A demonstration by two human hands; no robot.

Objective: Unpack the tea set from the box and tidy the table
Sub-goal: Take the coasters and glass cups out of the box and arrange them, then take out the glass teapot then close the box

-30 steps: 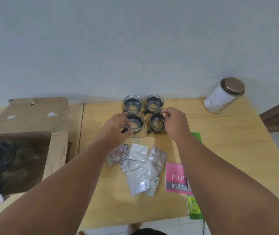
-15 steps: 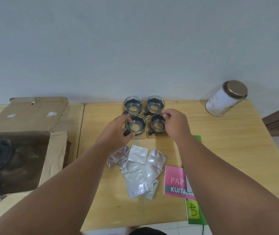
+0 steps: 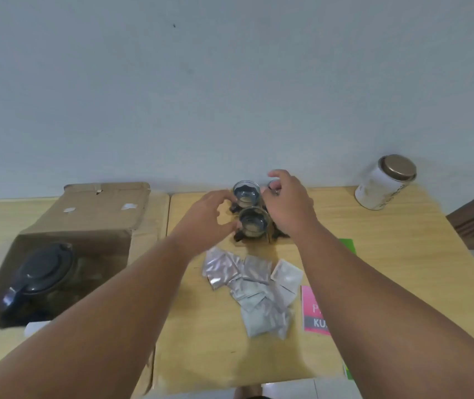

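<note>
Four glass tea cups with dark handles stand in a square on wooden coasters at the table's far side. The back left cup [image 3: 246, 194] and the front left cup [image 3: 254, 223] show fully. My left hand [image 3: 209, 217] is beside both, its thumb by the back one and its fingers by the front one, spread apart. My right hand [image 3: 287, 203] covers the two right cups, and its fingertips close on the back right cup [image 3: 272, 185]. The open cardboard box [image 3: 94, 208] on the left holds a dark-lidded teapot [image 3: 42, 272].
A pile of silver sachets [image 3: 254, 289] lies on the table in front of the cups. A pink card [image 3: 313, 309] and a green sheet [image 3: 347, 245] lie partly under my right arm. A white tin with a bronze lid [image 3: 385, 182] stands at the far right corner.
Both hands have left the front cups and moved back. The right hand now reaches the back right cup and the left thumb is by the back left cup. My view has shifted left.
</note>
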